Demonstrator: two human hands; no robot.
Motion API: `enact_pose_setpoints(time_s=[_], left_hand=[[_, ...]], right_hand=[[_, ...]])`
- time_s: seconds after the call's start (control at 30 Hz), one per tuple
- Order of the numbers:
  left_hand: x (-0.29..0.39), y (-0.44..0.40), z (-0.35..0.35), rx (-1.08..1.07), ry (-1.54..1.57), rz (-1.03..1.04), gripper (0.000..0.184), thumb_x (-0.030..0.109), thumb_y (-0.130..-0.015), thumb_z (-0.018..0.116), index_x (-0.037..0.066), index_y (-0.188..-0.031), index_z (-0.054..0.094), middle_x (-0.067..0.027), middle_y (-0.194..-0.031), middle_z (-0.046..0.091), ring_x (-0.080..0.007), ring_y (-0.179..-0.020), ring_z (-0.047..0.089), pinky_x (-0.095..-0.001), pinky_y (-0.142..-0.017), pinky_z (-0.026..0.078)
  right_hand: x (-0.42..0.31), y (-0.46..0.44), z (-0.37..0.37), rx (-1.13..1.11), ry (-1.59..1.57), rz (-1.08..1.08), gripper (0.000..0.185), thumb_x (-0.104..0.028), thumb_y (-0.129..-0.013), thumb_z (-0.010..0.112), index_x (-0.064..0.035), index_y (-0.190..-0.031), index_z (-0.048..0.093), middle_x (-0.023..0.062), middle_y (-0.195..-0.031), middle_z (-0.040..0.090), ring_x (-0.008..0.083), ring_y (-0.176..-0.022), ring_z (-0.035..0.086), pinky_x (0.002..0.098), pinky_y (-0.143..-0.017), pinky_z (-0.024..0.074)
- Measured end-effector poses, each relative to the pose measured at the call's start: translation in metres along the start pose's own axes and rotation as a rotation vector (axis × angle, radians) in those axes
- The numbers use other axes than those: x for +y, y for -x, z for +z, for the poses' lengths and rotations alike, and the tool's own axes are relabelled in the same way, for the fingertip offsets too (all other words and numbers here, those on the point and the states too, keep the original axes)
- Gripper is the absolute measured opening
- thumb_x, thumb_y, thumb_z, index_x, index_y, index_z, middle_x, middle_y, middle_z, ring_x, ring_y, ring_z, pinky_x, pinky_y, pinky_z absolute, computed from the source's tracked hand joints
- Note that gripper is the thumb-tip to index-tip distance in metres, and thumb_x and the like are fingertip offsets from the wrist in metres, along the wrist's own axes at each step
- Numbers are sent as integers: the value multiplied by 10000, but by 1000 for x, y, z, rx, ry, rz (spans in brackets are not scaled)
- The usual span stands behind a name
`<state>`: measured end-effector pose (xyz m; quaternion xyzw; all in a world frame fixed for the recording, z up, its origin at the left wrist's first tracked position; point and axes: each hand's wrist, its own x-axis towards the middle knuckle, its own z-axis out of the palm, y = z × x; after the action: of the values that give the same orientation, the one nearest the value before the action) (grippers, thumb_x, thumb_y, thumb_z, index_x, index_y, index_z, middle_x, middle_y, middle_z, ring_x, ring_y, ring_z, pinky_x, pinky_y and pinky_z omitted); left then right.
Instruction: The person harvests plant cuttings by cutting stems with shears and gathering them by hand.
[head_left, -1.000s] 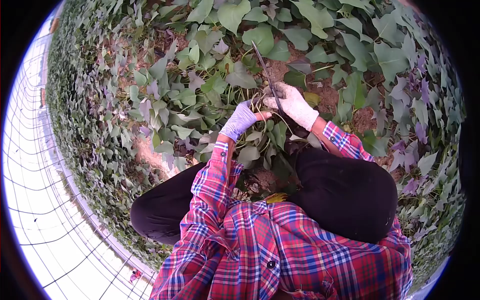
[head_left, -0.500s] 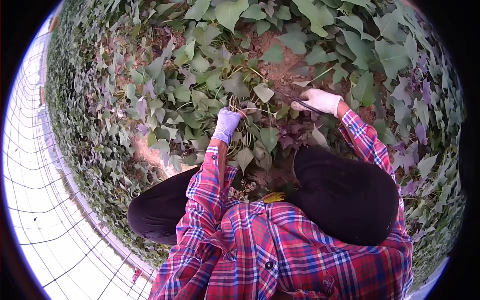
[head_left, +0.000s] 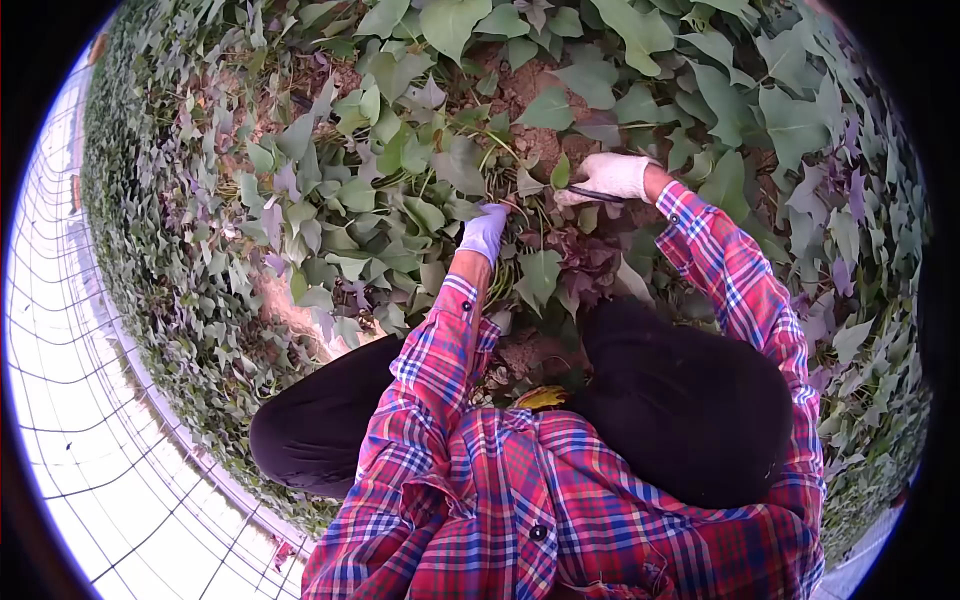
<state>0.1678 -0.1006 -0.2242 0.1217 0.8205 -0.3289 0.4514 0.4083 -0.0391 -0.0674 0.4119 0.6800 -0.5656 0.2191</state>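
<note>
Head camera view: a slim dark tool (head_left: 600,195) is held in the closed white-gloved right hand (head_left: 613,175) beside a small green leaf (head_left: 561,172). Among vine stems (head_left: 507,271) just to its left, the lavender-gloved left hand (head_left: 484,233) is partly hidden by foliage, and how far its fingers are closed, or on what, cannot be told.

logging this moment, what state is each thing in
left hand, gloved, among the stems, grip partly hidden
right hand, gloved, closed on the tool
tool, held, its full length not clear
stems, tangled
purple leaves, bunched
yellow leaf, low, between the legs
legs, bent
soil, bare in patches
</note>
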Motion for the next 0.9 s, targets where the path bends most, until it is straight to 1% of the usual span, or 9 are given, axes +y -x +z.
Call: enact_pose_setpoints(time_s=[0.13, 0.37, 0.47, 0.57, 0.6, 0.7, 0.77, 0.83, 0.9], left_hand=[[8, 0, -3, -97, 278, -93, 581, 451, -780, 611, 10, -1156, 582, -161, -1175, 595, -258, -1051, 569, -369, -883, 431], [11, 44, -14, -272, 804, -265, 548, 317, -790, 641, -1, -1222, 532, -148, -1217, 563, -271, -1049, 534, -354, -910, 404], [-50, 87, -14, -177, 1108, 372, 447, 329, -835, 619, 0, -1136, 588, -129, -1085, 642, -252, -969, 587, -363, -905, 413], [-58, 75, -19, -345, 1162, 368, 347, 301, -852, 611, 16, -1050, 619, -86, -935, 677, -258, -744, 633, -353, -727, 510], [-59, 74, -21, -325, 1138, 337, 363, 304, -851, 611, 14, -1069, 610, -91, -964, 668, -252, -797, 629, -346, -767, 501], [-67, 60, -28, -253, 1037, 463, 416, 296, -842, 621, 8, -1138, 576, -106, -1088, 628, -231, -909, 599, -334, -842, 470], [-66, 59, -25, -235, 944, 555, 694, 349, -734, 707, -12, -1278, 471, -129, -1294, 500, -265, -1139, 471, -323, -990, 346], [-63, 47, -22, -142, 942, 529, 687, 352, -733, 710, -15, -1267, 482, -136, -1279, 512, -257, -1135, 476, -312, -979, 359], [-59, 17, -18, 11, 849, 581, 457, 292, -843, 620, 6, -1191, 540, -111, -1126, 609, -226, -932, 592, -342, -847, 469]], right_hand=[[-5, -1, -11, -1, -9, -56, 813, -749, -679, 567, 64, -692, 602, 130, -582, 570, 207, -534, 560, 350, -542, 437], [36, -33, 10, 9, 3, -213, 775, -698, -761, 518, 68, -844, 601, 174, -640, 601, 226, -601, 600, 344, -575, 451], [6, -2, -5, 1, 52, -253, 639, -580, -842, 500, 50, -901, 596, 191, -683, 603, 247, -663, 612, 352, -613, 457], [27, -22, 3, 2, 155, -336, 505, -465, -901, 471, 23, -921, 601, 193, -712, 605, 268, -684, 613, 370, -632, 458], [25, -25, 4, 44, 238, -490, 458, -422, -918, 455, 10, -922, 607, 191, -718, 608, 277, -687, 615, 378, -638, 458], [29, -26, 9, 44, 182, -414, 488, -452, -920, 438, 7, -916, 603, 182, -759, 626, 293, -710, 626, 376, -663, 457], [14, -15, 9, 60, 160, -305, 513, -481, -911, 441, 6, -908, 603, 177, -758, 630, 300, -717, 626, 371, -665, 462], [17, -17, 15, 98, 90, -390, 573, -542, -884, 476, 11, -837, 618, 153, -649, 598, 270, -604, 605, 357, -580, 459], [7, -7, 17, 30, -127, -272, 613, -588, -856, 496, 9, -748, 582, 101, -598, 531, 205, -541, 544, 331, -532, 426]])
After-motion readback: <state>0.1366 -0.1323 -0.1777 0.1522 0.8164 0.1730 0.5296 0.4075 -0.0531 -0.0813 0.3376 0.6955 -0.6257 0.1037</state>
